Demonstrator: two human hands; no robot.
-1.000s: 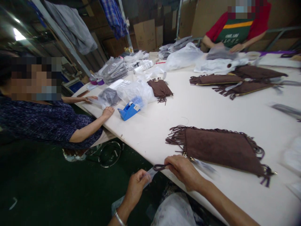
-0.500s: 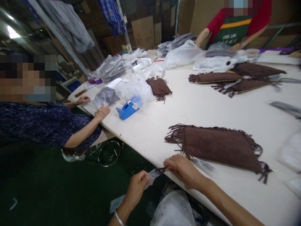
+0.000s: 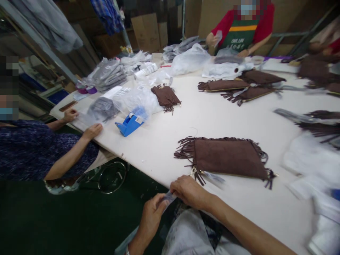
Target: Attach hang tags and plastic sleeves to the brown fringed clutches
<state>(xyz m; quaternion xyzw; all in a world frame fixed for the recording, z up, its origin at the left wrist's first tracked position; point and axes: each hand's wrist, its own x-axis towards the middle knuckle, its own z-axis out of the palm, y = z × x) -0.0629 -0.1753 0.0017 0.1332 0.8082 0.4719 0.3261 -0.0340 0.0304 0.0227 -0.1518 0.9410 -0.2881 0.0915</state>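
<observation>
My left hand (image 3: 151, 216) is closed, thumb and fingers pinching a narrow clear plastic sleeve (image 3: 169, 200) just off the table edge. The other end of the sleeve is gripped by my right hand (image 3: 189, 191), its fingers bent down over it. A dark strip inside the sleeve is mostly covered by my fingers. On the table just beyond my right hand lies a brown fringed bag (image 3: 230, 157), with fringe along its sides and a zip facing me. A plastic-wrapped strap (image 3: 214, 179) sits by its near left corner, beside a metal clasp (image 3: 193, 171).
A blue tape dispenser (image 3: 130, 124) stands left of centre, near a small brown fringed bag (image 3: 166, 97). More brown bags (image 3: 247, 86) lie at the back right. White plastic bags (image 3: 305, 159) cover the right side. Co-workers stand left and at the back.
The whole scene has shifted left as the view turned right. Less of the dark strip shows between my hands. The co-worker at the back has raised a hand with something clear.
</observation>
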